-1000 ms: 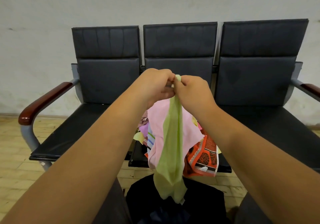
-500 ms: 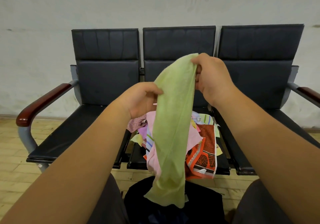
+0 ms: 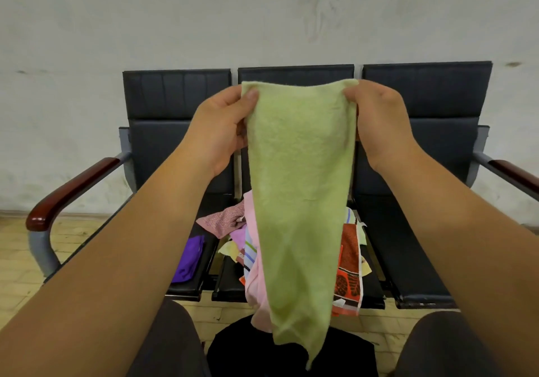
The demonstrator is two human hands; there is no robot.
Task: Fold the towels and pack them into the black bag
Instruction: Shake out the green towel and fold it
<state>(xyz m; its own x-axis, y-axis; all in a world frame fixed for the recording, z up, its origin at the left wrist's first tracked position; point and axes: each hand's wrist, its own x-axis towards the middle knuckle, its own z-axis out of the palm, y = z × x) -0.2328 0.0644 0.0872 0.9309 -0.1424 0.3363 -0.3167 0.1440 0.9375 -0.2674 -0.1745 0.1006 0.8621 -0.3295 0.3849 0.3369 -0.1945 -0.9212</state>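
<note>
While the left hand pinches the green towel by its top left corner, the right hand pinches the top right, so the cloth hangs spread at centre frame; below it the black bag sits at the bottom edge; behind lies a towel pile on the middle seat; a purple towel lies left.

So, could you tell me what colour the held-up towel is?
Plain light green terry towel, head view.

Green towel hanging spread, above towel pile and black bag.
</note>
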